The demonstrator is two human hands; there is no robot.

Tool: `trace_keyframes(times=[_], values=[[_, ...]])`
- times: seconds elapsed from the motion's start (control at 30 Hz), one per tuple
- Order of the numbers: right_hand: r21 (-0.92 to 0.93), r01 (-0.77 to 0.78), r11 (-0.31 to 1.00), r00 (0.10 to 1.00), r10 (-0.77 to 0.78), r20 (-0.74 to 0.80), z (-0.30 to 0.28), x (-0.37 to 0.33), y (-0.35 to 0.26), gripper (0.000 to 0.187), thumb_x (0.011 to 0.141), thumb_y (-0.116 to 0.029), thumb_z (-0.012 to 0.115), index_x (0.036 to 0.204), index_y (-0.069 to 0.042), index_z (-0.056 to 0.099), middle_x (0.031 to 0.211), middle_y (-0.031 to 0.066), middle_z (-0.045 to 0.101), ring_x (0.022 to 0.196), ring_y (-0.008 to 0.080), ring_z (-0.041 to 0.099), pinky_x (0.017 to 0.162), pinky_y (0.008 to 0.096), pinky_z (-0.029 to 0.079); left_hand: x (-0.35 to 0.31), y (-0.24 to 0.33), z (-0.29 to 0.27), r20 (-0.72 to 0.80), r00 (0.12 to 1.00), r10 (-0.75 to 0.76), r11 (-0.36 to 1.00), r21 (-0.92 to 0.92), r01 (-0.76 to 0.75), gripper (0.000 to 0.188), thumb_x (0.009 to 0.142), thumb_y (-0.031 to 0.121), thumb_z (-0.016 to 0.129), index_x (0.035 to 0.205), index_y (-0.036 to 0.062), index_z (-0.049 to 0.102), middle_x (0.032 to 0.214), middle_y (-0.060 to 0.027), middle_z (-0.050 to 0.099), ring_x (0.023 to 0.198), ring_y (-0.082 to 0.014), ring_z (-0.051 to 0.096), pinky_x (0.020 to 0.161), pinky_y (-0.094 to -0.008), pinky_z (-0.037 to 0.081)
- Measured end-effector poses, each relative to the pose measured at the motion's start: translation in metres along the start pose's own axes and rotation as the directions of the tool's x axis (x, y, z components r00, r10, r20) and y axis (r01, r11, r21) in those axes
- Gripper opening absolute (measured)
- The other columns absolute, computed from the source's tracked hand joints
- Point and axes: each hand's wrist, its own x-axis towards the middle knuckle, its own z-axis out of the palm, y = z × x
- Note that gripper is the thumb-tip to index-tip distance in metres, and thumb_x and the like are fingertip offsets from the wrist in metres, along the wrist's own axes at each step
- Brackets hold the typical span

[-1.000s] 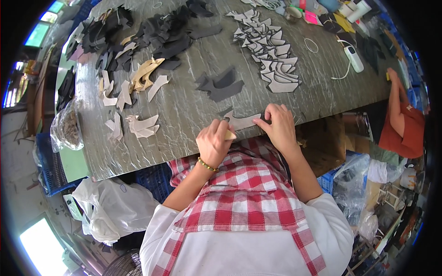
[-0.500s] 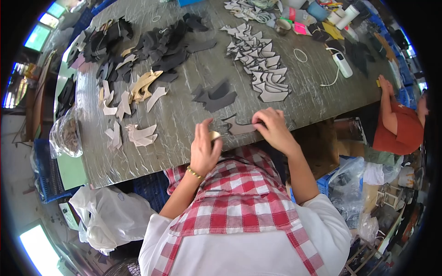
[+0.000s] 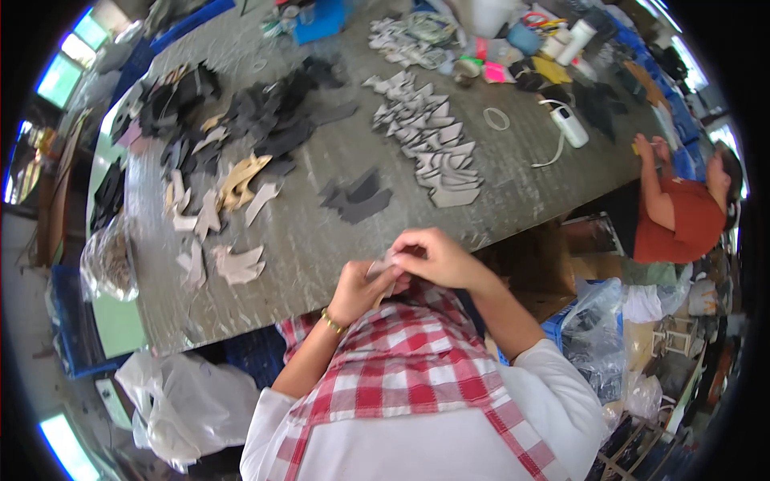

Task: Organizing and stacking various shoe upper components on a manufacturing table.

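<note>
Just over the table's near edge, my left hand (image 3: pixel 357 293) and my right hand (image 3: pixel 433 256) meet with fingers pinched together. A small pale grey cut piece (image 3: pixel 377 268) shows between them, mostly hidden by the fingers. A tan bit (image 3: pixel 383 298) peeks out below my left fingers; its kind is hidden. Beyond my hands lie a few dark grey cut pieces (image 3: pixel 357 199). Farther on runs a long overlapping row of pale grey pieces with dark edges (image 3: pixel 445 164).
Black cut pieces (image 3: pixel 273 108) heap at the far left, with tan pieces (image 3: pixel 241 180) and pale pieces (image 3: pixel 239 264) nearer. A white corded device (image 3: pixel 568 126) lies at the right. Containers, including a white bottle (image 3: pixel 577 42), crowd the back right. Another person (image 3: pixel 674 212) sits at the right edge.
The grey piece has left the table and is now between my hands. My right hand moved left and nearer to me, meeting my left hand. The view shifted slightly.
</note>
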Motion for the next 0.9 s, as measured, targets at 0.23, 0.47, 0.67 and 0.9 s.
trace_keyframes(times=[0.23,0.47,0.67,0.9], values=[[-0.218,0.063,0.974,0.831,-0.172,-0.53,-0.014,-0.002,0.01,0.013,0.087,-0.01,0.065,0.089,0.003,0.063,0.073,0.0079,0.065,0.064,0.0097,0.06,0.057,0.026,0.047,-0.004,0.001,-0.015,-0.524,0.676,0.517,0.848,0.417,-0.326,0.022,0.097,0.014,0.051,0.097,-0.0019,0.067,0.083,-0.0053,0.066,0.063,-0.007,0.05,0.055,-0.023,0.04],[-0.519,0.204,0.83,0.837,-0.423,-0.347,0.031,-0.006,0.002,0.012,0.085,-0.004,0.062,0.095,0.001,0.06,0.087,0.0136,0.061,0.075,0.0267,0.062,0.066,0.0342,0.049,0.006,0.007,0.019,-0.47,0.695,0.544,0.805,0.527,-0.273,0.015,0.081,0.011,0.075,0.091,0.0011,0.07,0.07,-0.0041,0.062,0.049,-0.0041,0.04,0.045,-0.0209,0.033],[-0.43,0.207,0.879,0.871,-0.366,-0.328,0.034,-0.013,0.005,0.014,0.084,-0.005,0.064,0.095,0.002,0.059,0.087,0.0139,0.061,0.076,0.0287,0.062,0.066,0.0354,0.048,-0.001,0.0,0.015,-0.424,0.766,0.482,0.865,0.371,-0.339,0.013,0.079,0.006,0.076,0.088,-0.0012,0.07,0.065,0.0017,0.059,0.052,-0.001,0.039,0.045,-0.0187,0.031],[-0.219,0.124,0.968,0.931,-0.19,-0.312,0.028,-0.03,0.005,0.012,0.085,-0.007,0.067,0.09,0.001,0.059,0.084,0.0074,0.061,0.078,0.0158,0.06,0.069,0.0304,0.047,-0.006,0.002,0.015,-0.312,0.831,0.461,0.869,0.35,-0.351,0.008,0.084,0.005,0.07,0.088,-0.0022,0.069,0.065,0.0032,0.057,0.055,-0.0004,0.042,0.047,-0.0179,0.032]])
